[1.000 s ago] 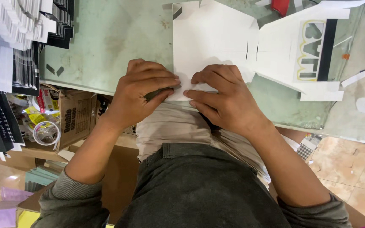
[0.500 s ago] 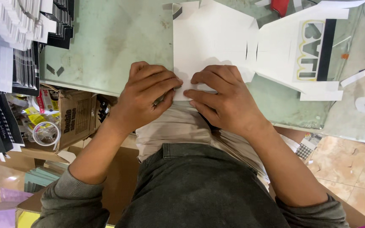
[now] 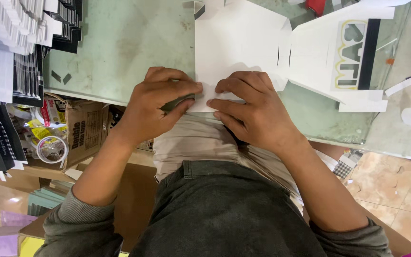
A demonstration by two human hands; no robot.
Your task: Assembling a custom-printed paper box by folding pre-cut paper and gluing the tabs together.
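A flat white die-cut cardboard sheet lies on the pale green glass tabletop, its near edge at the table's front edge. My left hand presses on the sheet's near left corner with fingers curled over it. My right hand lies beside it, fingers flat along the sheet's near edge. The two hands almost touch at the fingertips. The part of the sheet under the hands is hidden.
A second white die-cut sheet with a black and yellow print lies to the right. Stacks of flat white and black cartons stand at the left. Below the table sit a brown cardboard box and a tape roll.
Both hands have stayed on the sheet's near edge. The left fingers have shifted slightly along the corner; the sheet itself has not moved.
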